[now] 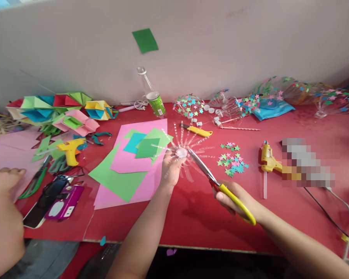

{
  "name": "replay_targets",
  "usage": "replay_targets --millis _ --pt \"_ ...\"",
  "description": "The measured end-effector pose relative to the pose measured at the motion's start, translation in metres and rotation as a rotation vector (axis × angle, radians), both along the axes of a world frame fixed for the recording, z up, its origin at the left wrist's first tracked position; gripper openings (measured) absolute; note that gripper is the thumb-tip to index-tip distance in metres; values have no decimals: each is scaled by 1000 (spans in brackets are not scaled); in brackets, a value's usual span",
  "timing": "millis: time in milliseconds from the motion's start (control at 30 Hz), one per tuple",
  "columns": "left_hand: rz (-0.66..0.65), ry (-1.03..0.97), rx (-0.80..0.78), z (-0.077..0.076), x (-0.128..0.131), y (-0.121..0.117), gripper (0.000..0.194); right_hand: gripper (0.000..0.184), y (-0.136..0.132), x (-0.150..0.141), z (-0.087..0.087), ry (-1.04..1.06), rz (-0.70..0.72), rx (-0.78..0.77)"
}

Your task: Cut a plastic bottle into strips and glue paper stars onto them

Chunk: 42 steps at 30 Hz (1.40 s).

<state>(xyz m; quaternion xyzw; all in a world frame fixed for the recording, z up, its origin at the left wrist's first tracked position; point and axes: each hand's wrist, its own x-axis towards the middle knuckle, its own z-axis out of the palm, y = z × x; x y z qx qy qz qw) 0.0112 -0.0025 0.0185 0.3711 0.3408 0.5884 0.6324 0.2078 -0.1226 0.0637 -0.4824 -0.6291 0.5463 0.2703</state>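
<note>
My left hand [171,168] grips a clear plastic bottle piece [181,152], cut into many thin strips that fan out around its round middle. In my right hand [231,195] are scissors [235,201] with yellow handles. Their blades point up and left, with the tips at the strips near the round middle; whether they touch is hard to tell. Just behind the strips lies a yellow utility knife [199,131]. Loose paper stars [232,162] in pink, green and blue are scattered to the right. Pink and green paper sheets [130,182] lie to the left.
A clear bottle [155,101] stands by the wall, beside star-covered plastic ornaments [189,106]. Yellow glue guns lie right [267,159] and left [71,150]. Folded paper shapes [46,104], a phone [35,217] and a purple box [65,203] are at left. Another person's arm [4,217] enters there.
</note>
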Motion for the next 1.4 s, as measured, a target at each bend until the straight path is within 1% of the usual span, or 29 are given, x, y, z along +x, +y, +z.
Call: replay_targets --millis 133,233,333,467,567,733,1100,1300,1400 --pt "4 -2 -8 1 1 0 39 59 2 -3 -1 -174 -36 46" --pt "23 -6 -21 3 2 -1 40 58 3 -3 -2 -208 -72 53" --pt "30 -20 -32 3 2 -1 41 58 2 -3 -1 -147 -94 21" --pt "16 -37 -17 2 2 -1 41 58 0 -1 -3 31 -64 -116" --pt "11 -28 -6 1 1 0 40 57 -1 0 -3 83 -72 -166" --pt "0 -47 -22 1 1 -1 39 58 0 -2 1 109 -90 -185" --pt "10 -32 -39 4 1 -1 41 55 -1 -4 1 93 -114 -229" --pt "5 -51 -19 2 1 -1 38 53 -1 -4 5 53 -111 -206" --pt "5 -66 -21 1 0 0 39 53 -1 -5 3 45 -132 -201"
